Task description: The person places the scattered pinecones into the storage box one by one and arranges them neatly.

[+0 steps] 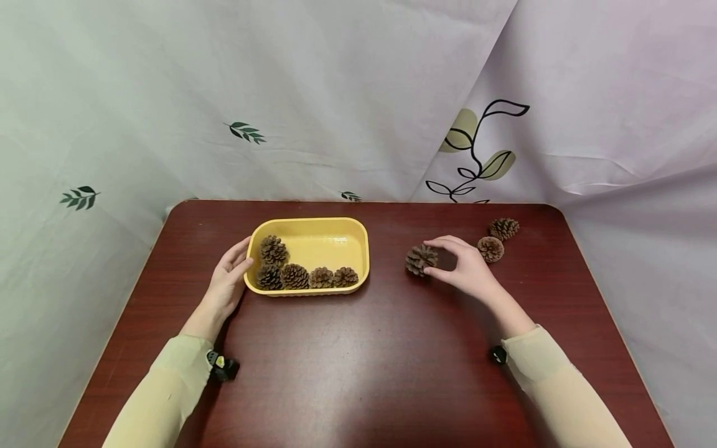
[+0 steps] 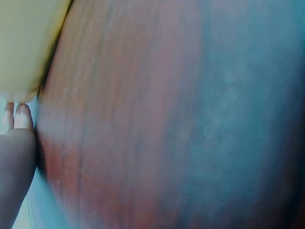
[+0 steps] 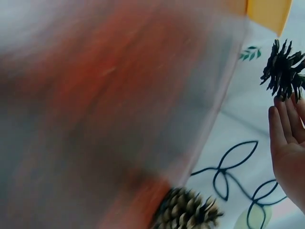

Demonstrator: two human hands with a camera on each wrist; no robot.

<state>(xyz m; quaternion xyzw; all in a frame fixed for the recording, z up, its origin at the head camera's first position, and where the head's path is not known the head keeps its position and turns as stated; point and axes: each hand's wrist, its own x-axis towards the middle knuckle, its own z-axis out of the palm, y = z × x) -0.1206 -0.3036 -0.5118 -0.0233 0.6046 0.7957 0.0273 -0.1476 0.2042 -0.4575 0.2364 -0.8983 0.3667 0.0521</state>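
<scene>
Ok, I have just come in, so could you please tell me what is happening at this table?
A person is handling pine cones at a dark red table. The right hand holds one pine cone between thumb and fingers, to the right of a yellow tray. The left hand rests against the tray's left end. Five pine cones lie in the tray, along its left and near sides. Two more cones lie on the table, at the far right.

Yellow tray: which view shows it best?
Head view: the whole yellow tray is in frame, rim and inside. Left wrist shows only a part at upper left; right wrist, a small piece at the top edge.
</scene>
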